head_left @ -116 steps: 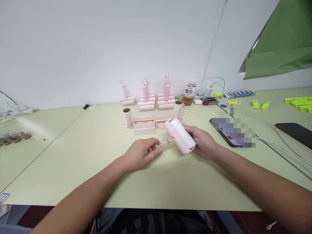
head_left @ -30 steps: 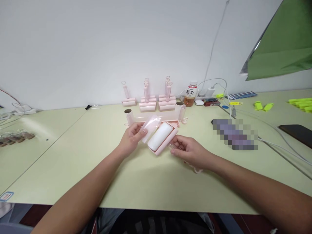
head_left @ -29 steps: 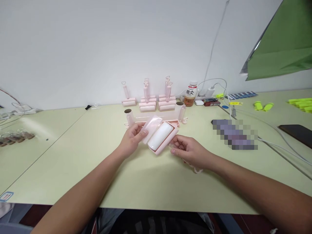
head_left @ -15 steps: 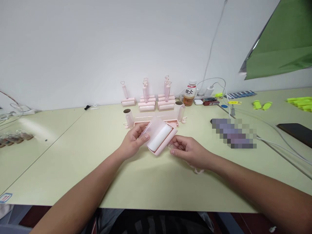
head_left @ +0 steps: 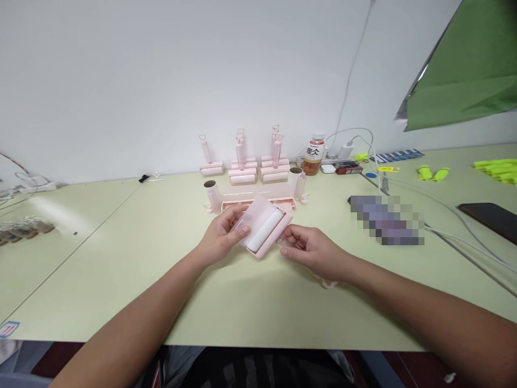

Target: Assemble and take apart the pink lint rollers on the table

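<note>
A pale pink lint roller (head_left: 267, 229) with a white sticky roll is held tilted above the table between my hands. My left hand (head_left: 221, 231) is closed on its translucent cover, thumb on top. The cover lies partly over the roll. My right hand (head_left: 309, 249) grips the clear handle, whose looped end pokes out below the palm. Just behind stand a spare roll (head_left: 212, 196) with a brown core, a second roll (head_left: 295, 175) and a long pink open case (head_left: 258, 203), partly hidden by my left hand.
Several assembled lint rollers (head_left: 242, 176) stand by the wall with handles up. To their right are a drink bottle (head_left: 314, 153), a white charger (head_left: 328, 168) and cables. A blurred-out item (head_left: 385, 221), a black phone (head_left: 490, 218) and yellow-green pieces (head_left: 498, 170) lie at the right.
The translucent cover has swung down a little over the white roll, hiding more of it. Both hands keep their grip in nearly the same place.
</note>
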